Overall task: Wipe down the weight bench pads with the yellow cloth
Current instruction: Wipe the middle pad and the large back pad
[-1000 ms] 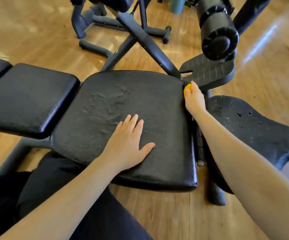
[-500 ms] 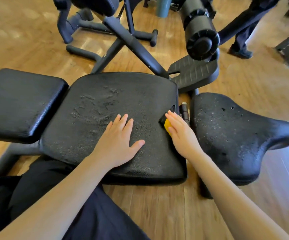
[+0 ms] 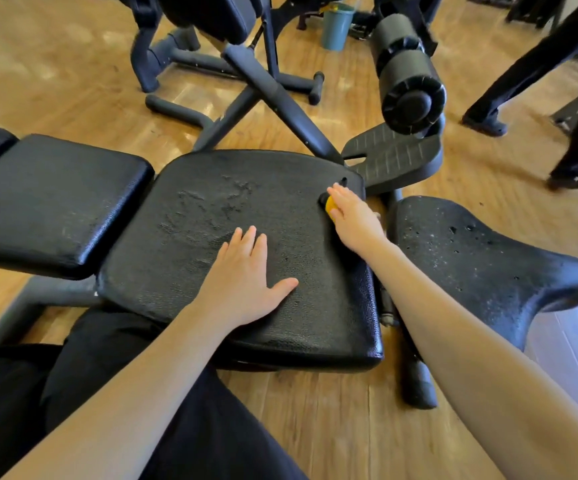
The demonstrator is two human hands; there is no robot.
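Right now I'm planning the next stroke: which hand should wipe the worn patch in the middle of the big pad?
The right hand. It already holds the yellow cloth on the far right part of the middle pad, so it likely only needs to sweep left. The left hand lies flat on the pad, bracing, with no cloth.

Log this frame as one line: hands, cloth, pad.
left hand: flat on middle pad, open | right hand: presses yellow cloth on pad's far right corner | cloth mostly hidden

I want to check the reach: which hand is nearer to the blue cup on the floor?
Right. The right hand is at the middle pad's far right corner, below the cup. The left hand lies flat farther back.
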